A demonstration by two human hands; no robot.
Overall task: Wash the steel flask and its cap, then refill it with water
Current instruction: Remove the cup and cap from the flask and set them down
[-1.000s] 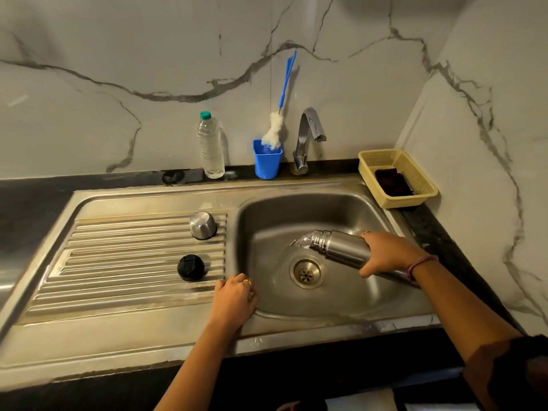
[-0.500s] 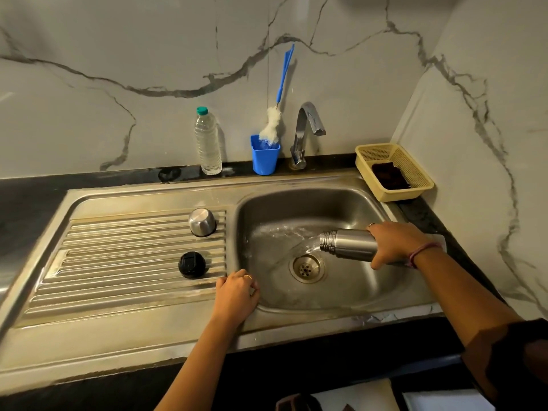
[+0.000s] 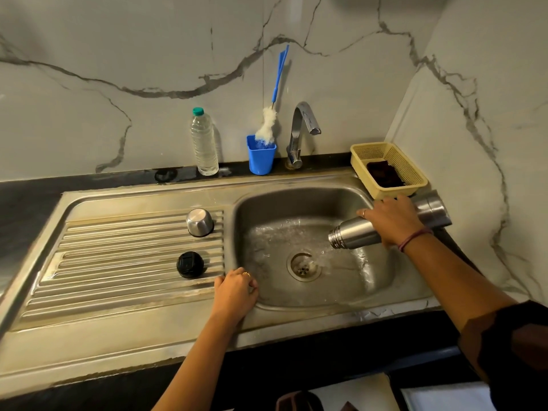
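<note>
Right hand [image 3: 391, 221] clamped around wet cylindrical steel flask [image 3: 355, 234], mouth toward nine o'clock, draining; likely slippery, best gripped mid-body. Left hand [image 3: 235, 295] curled loosely, empty, on steel sink [image 3: 296, 318] rim.

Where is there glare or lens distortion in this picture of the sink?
Head view: glare on the steel flask in the right hand and on the wet sink floor; wide-angle bending curves the counter edges; the picture is sharp.

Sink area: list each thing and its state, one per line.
Flask: uncapped, tipped, pouring water into the sink.
Right hand: gripping the flask.
Left hand: resting on the sink edge.
Steel cup: upside down on the drainboard.
Black cap: off, on the drainboard.
Tap: not running.
Plastic bottle: capped, upright.
</note>
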